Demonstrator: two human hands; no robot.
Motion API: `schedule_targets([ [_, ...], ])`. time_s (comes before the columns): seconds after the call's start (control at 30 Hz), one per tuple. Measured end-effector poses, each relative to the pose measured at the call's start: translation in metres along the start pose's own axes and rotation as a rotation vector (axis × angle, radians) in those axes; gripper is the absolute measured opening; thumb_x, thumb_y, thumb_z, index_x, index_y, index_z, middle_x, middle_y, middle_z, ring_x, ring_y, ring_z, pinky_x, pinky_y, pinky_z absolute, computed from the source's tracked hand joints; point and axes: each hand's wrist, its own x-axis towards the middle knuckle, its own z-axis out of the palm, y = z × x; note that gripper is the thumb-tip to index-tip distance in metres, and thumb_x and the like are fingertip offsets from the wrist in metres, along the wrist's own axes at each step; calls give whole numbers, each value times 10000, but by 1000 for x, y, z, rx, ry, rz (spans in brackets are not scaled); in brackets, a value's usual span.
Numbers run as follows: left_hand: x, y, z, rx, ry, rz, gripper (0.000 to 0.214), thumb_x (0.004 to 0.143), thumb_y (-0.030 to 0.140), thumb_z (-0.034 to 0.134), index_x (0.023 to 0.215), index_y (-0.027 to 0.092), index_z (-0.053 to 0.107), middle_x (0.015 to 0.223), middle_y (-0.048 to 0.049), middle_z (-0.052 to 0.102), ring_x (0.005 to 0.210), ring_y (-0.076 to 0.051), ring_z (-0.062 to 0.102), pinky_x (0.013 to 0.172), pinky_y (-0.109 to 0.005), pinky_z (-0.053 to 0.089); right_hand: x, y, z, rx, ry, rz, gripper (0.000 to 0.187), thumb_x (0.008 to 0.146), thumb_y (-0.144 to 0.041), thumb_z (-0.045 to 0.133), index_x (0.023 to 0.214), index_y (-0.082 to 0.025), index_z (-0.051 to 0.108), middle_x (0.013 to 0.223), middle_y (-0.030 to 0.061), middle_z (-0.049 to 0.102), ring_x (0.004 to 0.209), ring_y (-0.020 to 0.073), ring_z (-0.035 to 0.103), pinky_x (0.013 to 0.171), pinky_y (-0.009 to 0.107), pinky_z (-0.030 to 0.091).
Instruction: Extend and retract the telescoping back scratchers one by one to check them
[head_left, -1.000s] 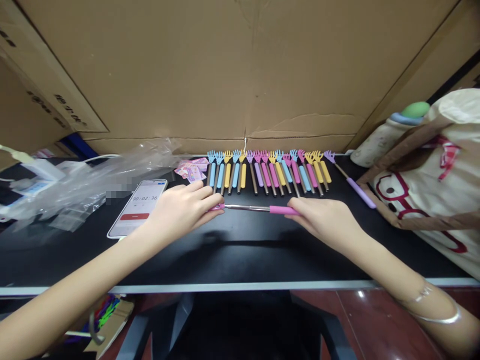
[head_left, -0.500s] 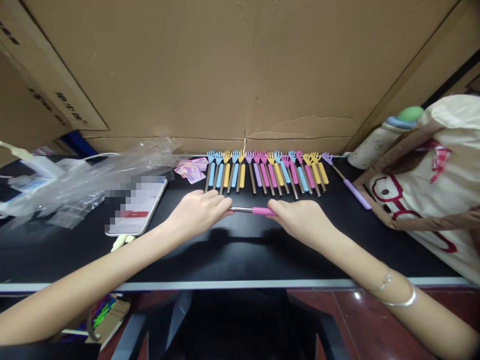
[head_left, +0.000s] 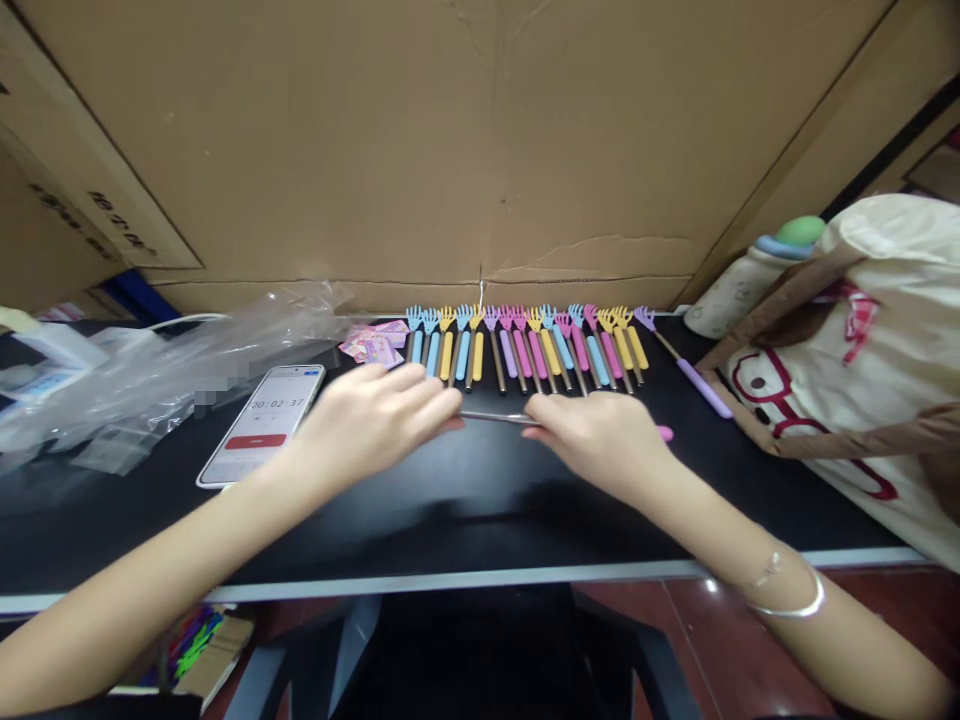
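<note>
- The right hand (head_left: pixel 600 430) has shifted along the pink back scratcher (head_left: pixel 495 417). A second ago the pink grip showed between the two hands; now only bare metal rod shows there, and the tip of the pink handle (head_left: pixel 666 433) pokes out past the right hand's outer side.
- The left hand (head_left: pixel 382 420) is closed round the other end, as it was. It covers the claw, so I can't tell how the fingers sit on it.
- Both hands are clamped on that one scratcher, apart from each other but nearer than a second ago. It lies almost level above the front of the table (head_left: pixel 465 530), with shadows below.
- To my eye, the right hand's new hold near the metal gives more direct control of the rod's length. The rod doesn't look fully closed up, though its ends are hidden, so I can't be sure.
- The row of back scratchers (head_left: pixel 537 355) along the cardboard (head_left: pixel 480 150) hasn't been disturbed. The purple scratcher (head_left: pixel 705 388) lies slanted at its right end, its rod showing, beside the cloth bag (head_left: pixel 900 340).
- The phone (head_left: pixel 262 425), partly behind the left forearm, has ticked on by one second to 00:02:37. The printed cards (head_left: pixel 373 343) and clear plastic bags (head_left: pixel 225 350) lie where they were.
- I'd judge this piece unfinished: it is in the hands, not in the row.
</note>
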Motion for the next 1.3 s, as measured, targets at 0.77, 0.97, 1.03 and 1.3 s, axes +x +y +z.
schedule_targets([
  [0.77, -145, -101, 8, 190, -282, -256, 232, 984, 296, 384, 844, 245, 561, 716, 2, 590, 746, -170, 489, 594, -267, 327, -135, 140, 13, 31, -175, 192, 376, 988, -468, 389, 810, -207, 592, 773, 91, 647, 688, 169, 595, 608, 268, 361],
  [0.97, -129, -98, 8, 248, -261, -254, 233, 989, 280, 364, 888, 244, 571, 722, 4, 600, 773, -175, 502, 589, -265, 336, -137, 144, 20, 5, -178, 217, 302, 974, -438, 450, 831, -208, 582, 770, 71, 649, 663, 156, 593, 596, 255, 365],
  [1.03, -119, -90, 8, 257, -245, -242, 223, 994, 275, 366, 938, 245, 580, 744, 7, 625, 788, -173, 525, 593, -267, 345, -126, 138, 21, -27, -155, 203, 326, 986, -442, 419, 832, -202, 577, 769, 67, 651, 661, 152, 591, 581, 253, 349],
  [1.3, -41, -12, 26, -61, -110, -119, 292, 983, 256, 398, 766, 193, 584, 650, -7, 606, 640, -158, 536, 533, -282, 295, -32, 38, 16, -35, -49, 24, 361, 1020, -327, 350, 749, -176, 534, 638, -3, 586, 553, 114, 532, 511, 243, 207],
])
